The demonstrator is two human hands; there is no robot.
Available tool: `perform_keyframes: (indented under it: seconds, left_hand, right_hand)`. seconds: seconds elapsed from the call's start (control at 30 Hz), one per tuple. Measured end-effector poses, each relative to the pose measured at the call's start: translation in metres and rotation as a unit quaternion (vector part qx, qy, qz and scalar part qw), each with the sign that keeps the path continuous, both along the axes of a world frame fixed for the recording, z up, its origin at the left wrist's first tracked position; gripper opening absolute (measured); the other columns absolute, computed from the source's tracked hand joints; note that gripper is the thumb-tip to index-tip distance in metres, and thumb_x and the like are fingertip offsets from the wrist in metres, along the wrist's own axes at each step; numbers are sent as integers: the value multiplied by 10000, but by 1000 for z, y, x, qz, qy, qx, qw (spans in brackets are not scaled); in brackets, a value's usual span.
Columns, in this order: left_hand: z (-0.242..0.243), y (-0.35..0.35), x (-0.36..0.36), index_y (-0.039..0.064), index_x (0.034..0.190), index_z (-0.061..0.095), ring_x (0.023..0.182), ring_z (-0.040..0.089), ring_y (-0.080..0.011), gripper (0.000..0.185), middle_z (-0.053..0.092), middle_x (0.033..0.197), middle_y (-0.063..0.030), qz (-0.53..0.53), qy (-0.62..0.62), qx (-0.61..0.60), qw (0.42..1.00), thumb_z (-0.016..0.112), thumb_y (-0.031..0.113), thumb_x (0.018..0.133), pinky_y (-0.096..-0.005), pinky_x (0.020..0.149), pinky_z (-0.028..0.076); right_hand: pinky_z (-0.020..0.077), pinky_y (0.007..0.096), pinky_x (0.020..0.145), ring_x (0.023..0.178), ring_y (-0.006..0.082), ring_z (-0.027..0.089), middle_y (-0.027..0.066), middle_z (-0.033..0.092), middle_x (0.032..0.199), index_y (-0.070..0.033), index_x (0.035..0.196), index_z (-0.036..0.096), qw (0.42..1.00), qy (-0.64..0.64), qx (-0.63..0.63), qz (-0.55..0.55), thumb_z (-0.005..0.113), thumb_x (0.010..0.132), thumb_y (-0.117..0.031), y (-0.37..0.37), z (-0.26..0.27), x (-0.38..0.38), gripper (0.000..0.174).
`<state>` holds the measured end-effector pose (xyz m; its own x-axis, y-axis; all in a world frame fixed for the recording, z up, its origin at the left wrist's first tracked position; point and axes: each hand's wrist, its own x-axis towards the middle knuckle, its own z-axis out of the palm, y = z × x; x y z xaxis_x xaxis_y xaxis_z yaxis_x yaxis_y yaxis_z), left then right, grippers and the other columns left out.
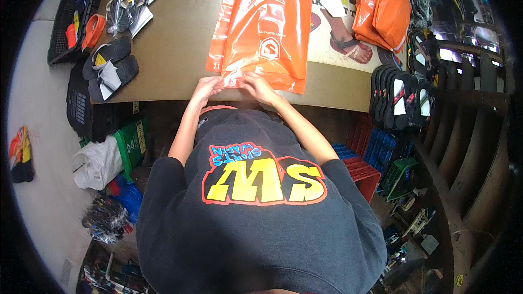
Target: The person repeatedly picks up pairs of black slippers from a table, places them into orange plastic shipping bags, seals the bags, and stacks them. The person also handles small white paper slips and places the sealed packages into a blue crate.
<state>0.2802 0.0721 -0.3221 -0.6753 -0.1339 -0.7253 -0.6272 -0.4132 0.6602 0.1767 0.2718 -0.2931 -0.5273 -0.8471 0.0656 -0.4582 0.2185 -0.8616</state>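
An orange plastic mailer bag (267,24) lies flat on the brown table (175,49), on top of at least one more orange bag (218,49) that shows along its left side. Both hands are at the near end of the top bag, by the table's front edge. My left hand (212,86) pinches the bag's near left corner between thumb and fingers. My right hand (255,86) rests on the same near edge, a little to the right, with bent fingers; whether it grips the plastic is not clear.
Black sandals (126,67) with paper tags and plastic-wrapped footwear (126,4) lie at the table's left. Filled orange bags (382,12) sit at the right on a printed poster (343,45). Black flip-flops (388,94) hang by the right edge. Red crates (365,175) stand below.
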Motion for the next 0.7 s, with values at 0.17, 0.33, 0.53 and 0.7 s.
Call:
perform_keyframes:
  seconds: [0.17,0.33,0.53,0.7]
  left_hand:
    - [5,-2,0,8,996,612,757,589,-104,264,635,852,-36,-42,7,2,999,587,221,843,-237,707,474]
    - [12,2,5,29,954,609,719,590,-85,194,631,820,-16,0,7,52,999,613,180,833,-214,691,476]
    - [13,-5,6,24,974,604,709,587,-74,235,638,817,-19,-57,24,36,997,593,223,850,-204,686,474]
    - [6,-6,9,19,963,613,697,570,-66,239,631,806,-16,-44,14,21,999,593,229,851,-194,675,465]
  right_hand:
    - [446,366,746,833,286,562,140,555,840,-11,892,581,956,-157,237,-78,559,807,-140,66,22,2,156]
    - [454,364,747,870,290,561,137,561,904,-40,935,585,992,-53,112,-34,581,798,-157,0,18,-2,180]
    - [443,389,777,908,315,541,150,550,907,-11,895,565,997,-44,40,44,563,797,-121,-47,5,5,148]
    - [432,376,719,815,324,536,165,535,821,7,830,552,995,-19,87,-44,553,817,-123,37,-17,1,131]
